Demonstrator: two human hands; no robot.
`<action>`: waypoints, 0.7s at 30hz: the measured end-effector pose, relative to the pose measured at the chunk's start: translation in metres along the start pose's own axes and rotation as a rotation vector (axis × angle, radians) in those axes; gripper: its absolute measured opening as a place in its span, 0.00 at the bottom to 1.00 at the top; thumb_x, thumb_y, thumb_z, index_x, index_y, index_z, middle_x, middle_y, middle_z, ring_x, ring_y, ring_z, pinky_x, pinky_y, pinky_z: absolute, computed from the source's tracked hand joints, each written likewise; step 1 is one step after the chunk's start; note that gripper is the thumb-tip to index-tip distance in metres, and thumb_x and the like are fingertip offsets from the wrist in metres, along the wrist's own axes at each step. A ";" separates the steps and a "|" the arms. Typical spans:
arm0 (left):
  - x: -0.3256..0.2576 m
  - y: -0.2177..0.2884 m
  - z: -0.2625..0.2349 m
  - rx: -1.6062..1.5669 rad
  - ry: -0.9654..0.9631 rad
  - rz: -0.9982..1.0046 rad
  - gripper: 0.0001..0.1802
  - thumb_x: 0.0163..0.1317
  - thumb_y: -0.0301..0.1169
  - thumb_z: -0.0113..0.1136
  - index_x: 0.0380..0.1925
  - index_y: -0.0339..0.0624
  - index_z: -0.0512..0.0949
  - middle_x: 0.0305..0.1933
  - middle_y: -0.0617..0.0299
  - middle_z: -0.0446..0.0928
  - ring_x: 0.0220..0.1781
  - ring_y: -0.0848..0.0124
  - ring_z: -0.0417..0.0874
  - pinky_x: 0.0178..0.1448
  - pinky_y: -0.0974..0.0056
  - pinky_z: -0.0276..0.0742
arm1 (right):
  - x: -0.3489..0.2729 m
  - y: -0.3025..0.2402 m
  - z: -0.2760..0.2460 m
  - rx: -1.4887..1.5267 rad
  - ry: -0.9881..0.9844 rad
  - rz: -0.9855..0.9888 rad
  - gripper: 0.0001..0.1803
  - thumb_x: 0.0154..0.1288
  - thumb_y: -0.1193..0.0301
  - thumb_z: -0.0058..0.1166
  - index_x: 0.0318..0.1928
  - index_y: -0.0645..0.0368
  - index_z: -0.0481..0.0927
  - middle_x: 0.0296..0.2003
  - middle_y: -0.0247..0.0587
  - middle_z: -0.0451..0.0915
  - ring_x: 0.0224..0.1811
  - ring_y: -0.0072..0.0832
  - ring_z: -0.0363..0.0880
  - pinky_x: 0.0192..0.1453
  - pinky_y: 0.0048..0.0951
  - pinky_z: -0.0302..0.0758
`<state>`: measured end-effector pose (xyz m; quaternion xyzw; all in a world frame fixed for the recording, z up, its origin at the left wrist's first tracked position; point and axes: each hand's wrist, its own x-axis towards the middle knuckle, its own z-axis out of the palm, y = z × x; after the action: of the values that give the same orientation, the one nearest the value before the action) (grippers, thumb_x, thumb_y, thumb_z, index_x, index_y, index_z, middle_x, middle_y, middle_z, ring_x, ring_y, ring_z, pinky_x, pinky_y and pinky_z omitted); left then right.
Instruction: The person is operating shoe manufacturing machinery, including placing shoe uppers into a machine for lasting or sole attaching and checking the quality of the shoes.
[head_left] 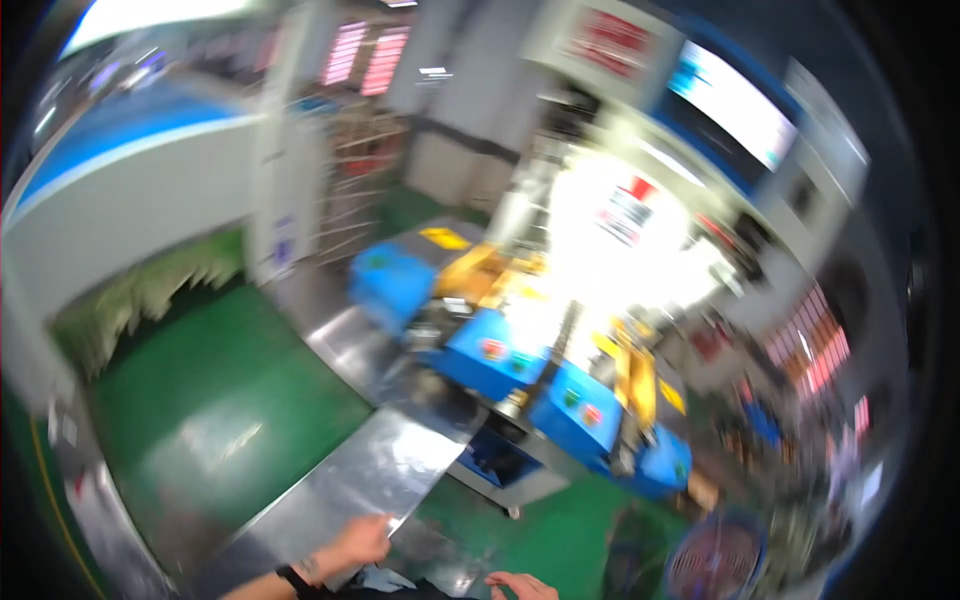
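Left hand [355,545] gripped near corner of metal sheet [370,470] beside blue machine [500,355]. I judged sheet stiff, slick, sharp-edged: hold by edges. Right hand [522,586] empty, fingers loose.
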<state>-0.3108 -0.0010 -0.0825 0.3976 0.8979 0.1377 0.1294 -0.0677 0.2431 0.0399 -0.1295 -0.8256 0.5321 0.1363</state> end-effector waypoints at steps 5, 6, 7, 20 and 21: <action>-0.015 -0.048 0.121 -0.225 0.705 -0.623 0.24 0.55 0.28 0.54 0.54 0.32 0.72 0.48 0.40 0.77 0.50 0.45 0.78 0.56 0.46 0.74 | 0.127 0.016 0.005 -0.414 -0.480 -0.318 0.12 0.67 0.72 0.53 0.48 0.62 0.80 0.43 0.53 0.82 0.46 0.46 0.83 0.50 0.36 0.77; -0.034 -0.069 0.157 -0.249 0.770 -0.737 0.25 0.56 0.29 0.54 0.54 0.32 0.71 0.49 0.39 0.76 0.51 0.44 0.78 0.56 0.45 0.73 | 0.133 0.025 0.031 -0.463 -0.574 -0.333 0.12 0.67 0.72 0.53 0.48 0.62 0.80 0.43 0.53 0.82 0.46 0.46 0.83 0.50 0.36 0.77; -0.052 -0.097 0.178 -0.298 0.774 -0.923 0.25 0.56 0.29 0.55 0.55 0.32 0.71 0.50 0.39 0.76 0.52 0.44 0.77 0.58 0.45 0.72 | 0.149 0.017 0.064 -0.499 -0.717 -0.331 0.12 0.67 0.72 0.53 0.49 0.63 0.79 0.43 0.53 0.82 0.46 0.46 0.83 0.51 0.36 0.77; -0.181 -0.250 0.265 -0.060 0.802 -1.450 0.32 0.59 0.41 0.57 0.61 0.33 0.68 0.71 0.42 0.58 0.75 0.51 0.53 0.74 0.45 0.49 | 0.246 0.070 0.428 -0.362 -1.389 -0.294 0.13 0.64 0.74 0.56 0.49 0.64 0.79 0.43 0.43 0.85 0.42 0.24 0.84 0.46 0.27 0.80; -0.186 -0.249 0.260 -0.089 0.810 -1.430 0.32 0.59 0.41 0.57 0.60 0.34 0.69 0.70 0.42 0.58 0.74 0.52 0.54 0.73 0.45 0.49 | 0.261 0.077 0.474 -0.370 -1.389 -0.458 0.14 0.64 0.73 0.55 0.50 0.62 0.79 0.43 0.45 0.84 0.39 0.27 0.83 0.44 0.29 0.80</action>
<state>-0.2698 -0.2636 -0.3885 -0.3563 0.9052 0.1900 -0.1326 -0.4772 -0.0320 -0.1961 0.3900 -0.8038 0.3022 -0.3324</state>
